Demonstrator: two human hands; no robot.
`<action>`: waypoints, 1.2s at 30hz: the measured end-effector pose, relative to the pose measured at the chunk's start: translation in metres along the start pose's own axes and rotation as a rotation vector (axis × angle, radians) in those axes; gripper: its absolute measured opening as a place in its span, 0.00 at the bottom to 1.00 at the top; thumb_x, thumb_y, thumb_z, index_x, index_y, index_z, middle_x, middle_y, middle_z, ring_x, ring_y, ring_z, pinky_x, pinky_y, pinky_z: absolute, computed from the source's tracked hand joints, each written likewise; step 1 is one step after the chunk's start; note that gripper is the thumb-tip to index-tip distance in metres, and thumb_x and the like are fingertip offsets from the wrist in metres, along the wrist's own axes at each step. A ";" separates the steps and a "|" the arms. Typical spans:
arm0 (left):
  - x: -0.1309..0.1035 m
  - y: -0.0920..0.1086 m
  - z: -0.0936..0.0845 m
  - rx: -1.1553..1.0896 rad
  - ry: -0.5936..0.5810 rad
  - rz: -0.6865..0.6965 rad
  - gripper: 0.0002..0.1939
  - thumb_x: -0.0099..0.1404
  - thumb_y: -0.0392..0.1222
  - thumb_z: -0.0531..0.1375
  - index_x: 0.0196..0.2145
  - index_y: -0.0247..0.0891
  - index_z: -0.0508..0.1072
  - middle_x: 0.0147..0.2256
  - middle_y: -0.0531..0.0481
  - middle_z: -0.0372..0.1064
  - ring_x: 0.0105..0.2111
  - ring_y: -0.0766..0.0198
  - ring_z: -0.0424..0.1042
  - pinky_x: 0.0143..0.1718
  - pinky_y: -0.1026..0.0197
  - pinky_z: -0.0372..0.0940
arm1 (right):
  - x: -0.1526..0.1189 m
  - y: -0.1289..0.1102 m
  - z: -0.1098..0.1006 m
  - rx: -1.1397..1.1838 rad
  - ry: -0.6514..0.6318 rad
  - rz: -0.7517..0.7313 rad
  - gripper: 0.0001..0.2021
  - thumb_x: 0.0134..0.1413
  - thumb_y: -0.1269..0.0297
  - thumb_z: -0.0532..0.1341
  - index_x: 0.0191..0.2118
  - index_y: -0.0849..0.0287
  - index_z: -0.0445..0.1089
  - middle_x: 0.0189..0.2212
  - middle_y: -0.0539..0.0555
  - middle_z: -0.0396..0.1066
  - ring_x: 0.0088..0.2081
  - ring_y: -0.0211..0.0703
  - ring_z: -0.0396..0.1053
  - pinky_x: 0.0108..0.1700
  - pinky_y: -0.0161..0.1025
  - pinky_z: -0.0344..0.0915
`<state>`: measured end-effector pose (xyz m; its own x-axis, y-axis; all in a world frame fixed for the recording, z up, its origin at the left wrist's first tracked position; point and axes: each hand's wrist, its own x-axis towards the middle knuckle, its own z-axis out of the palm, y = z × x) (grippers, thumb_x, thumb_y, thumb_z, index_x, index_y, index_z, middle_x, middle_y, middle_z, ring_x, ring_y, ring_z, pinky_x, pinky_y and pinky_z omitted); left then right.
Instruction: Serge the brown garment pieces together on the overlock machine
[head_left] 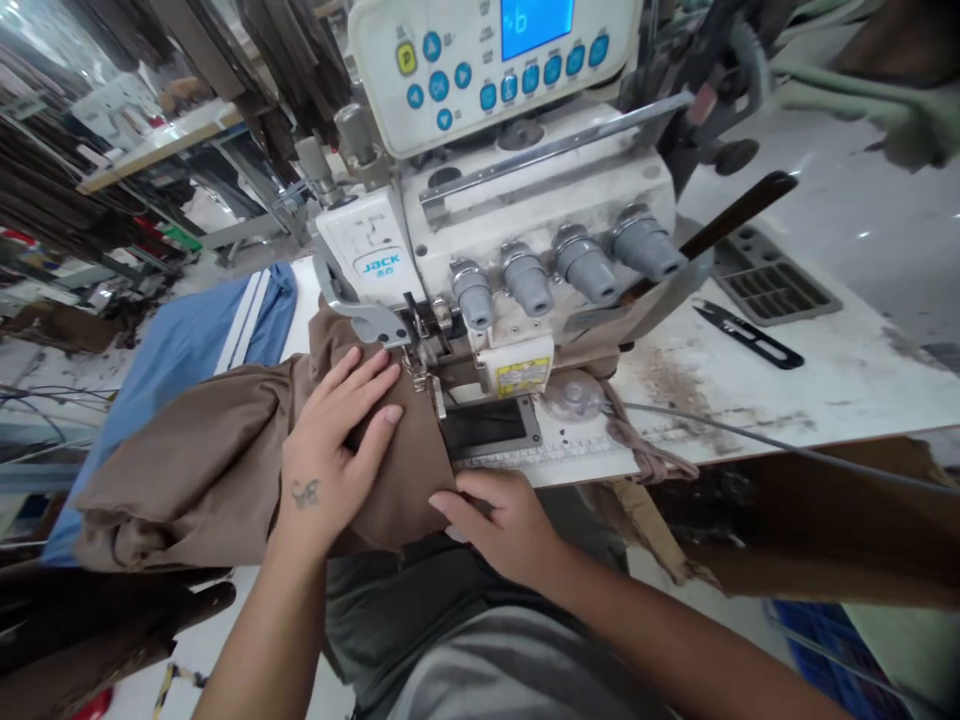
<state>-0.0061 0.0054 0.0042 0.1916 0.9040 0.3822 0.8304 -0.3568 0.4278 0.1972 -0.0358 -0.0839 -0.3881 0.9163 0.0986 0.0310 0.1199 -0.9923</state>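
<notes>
The brown fabric lies across the lower left and centre of the frame, bunched at the left and flatter near the middle, its upper right part beside the presser foot of the overlock sewing machine. The left hand rests palm down on it, fingers spread and pointing toward the needle area, with fabric under them and showing between thumb and forefinger; they press rather than grip. The right hand, just below the centre, has its fingers curled, thumb and forefinger nearly together on the fabric's right edge.

Above, the machine bears four grey tension knobs and a control panel with a lit blue screen, at the top of the frame. Blue fabric with white stripes lies left of and partly behind the brown. On the white worktop, right of the machine, are black thread snips and a grey compartmented tray. An open cardboard box sits below the worktop's edge, lower right.
</notes>
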 end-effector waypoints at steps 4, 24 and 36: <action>0.024 -0.013 -0.009 0.076 -0.042 -0.017 0.20 0.75 0.51 0.61 0.60 0.46 0.78 0.61 0.49 0.75 0.66 0.48 0.68 0.70 0.43 0.61 | 0.004 -0.003 0.001 0.034 -0.013 0.009 0.25 0.69 0.54 0.62 0.21 0.58 0.60 0.18 0.43 0.53 0.24 0.34 0.54 0.28 0.35 0.48; -0.015 0.022 0.009 0.036 0.130 -0.016 0.17 0.74 0.43 0.62 0.59 0.45 0.78 0.60 0.48 0.76 0.67 0.49 0.68 0.71 0.40 0.60 | 0.040 -0.029 -0.006 0.414 0.080 0.095 0.22 0.68 0.43 0.63 0.31 0.55 0.76 0.28 0.54 0.81 0.32 0.49 0.82 0.39 0.45 0.81; 0.045 -0.039 0.002 -0.096 -0.082 -0.339 0.23 0.76 0.55 0.56 0.64 0.50 0.75 0.73 0.46 0.56 0.71 0.41 0.61 0.72 0.35 0.56 | 0.029 -0.008 -0.002 0.382 0.081 0.212 0.25 0.66 0.40 0.64 0.32 0.58 0.75 0.38 0.60 0.85 0.34 0.49 0.84 0.36 0.43 0.82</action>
<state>-0.0291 0.0610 0.0031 -0.0419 0.9893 0.1398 0.8019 -0.0501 0.5954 0.1878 -0.0088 -0.0729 -0.3359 0.9342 -0.1199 -0.2459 -0.2099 -0.9463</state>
